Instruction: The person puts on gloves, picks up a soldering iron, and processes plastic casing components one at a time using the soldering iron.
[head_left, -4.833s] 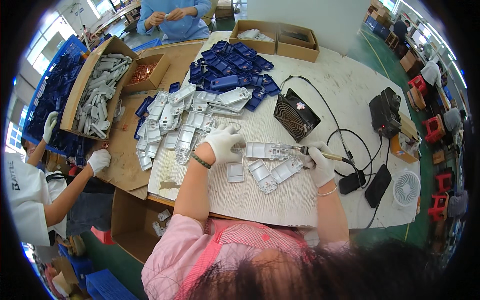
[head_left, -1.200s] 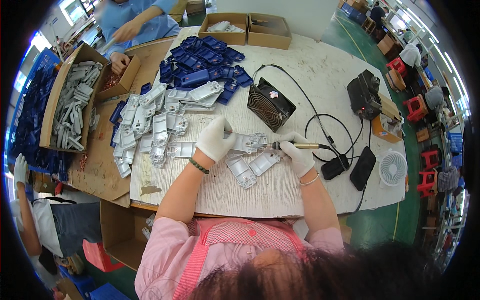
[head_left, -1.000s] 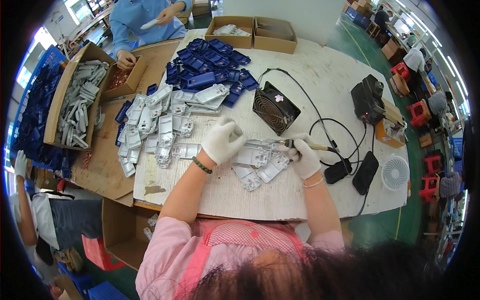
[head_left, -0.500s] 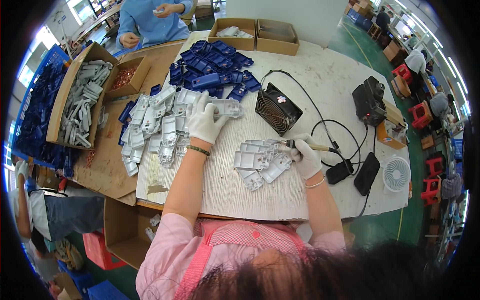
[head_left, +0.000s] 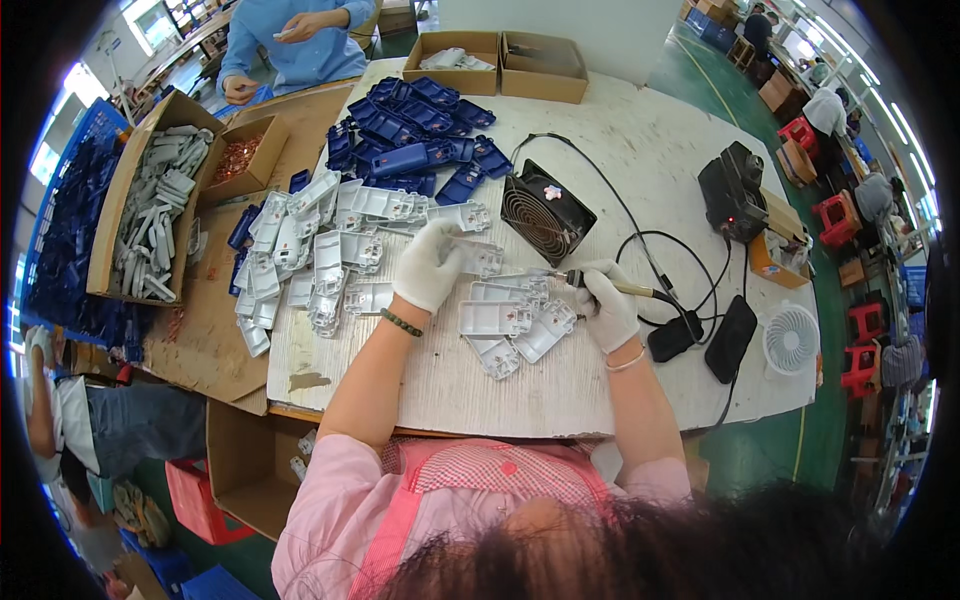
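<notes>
My left hand [head_left: 428, 266], in a white glove, is closed on the end of a light grey plastic casing [head_left: 482, 259]. My gloved right hand [head_left: 606, 306] grips a soldering iron [head_left: 632, 289], its tip pointing left toward that casing; I cannot tell whether they touch. Below the tip lies a small group of grey casings [head_left: 494, 318] with open compartments and small metal parts. Left of my left hand is a larger heap of such casings [head_left: 328, 262]. One more casing [head_left: 460, 215] lies just beyond my left fingers.
Blue casings [head_left: 410, 135] are piled at the back. A black fan [head_left: 548, 212] stands beyond my right hand, with cables, a black power unit [head_left: 733, 190] and a white fan [head_left: 791, 344] to the right. Cardboard boxes [head_left: 545, 88] line the far edge; a person in blue [head_left: 300, 50] sits opposite.
My left hand has come nearer and slightly right, bringing a casing close to the iron's tip. My right hand keeps the iron in nearly the same place.
</notes>
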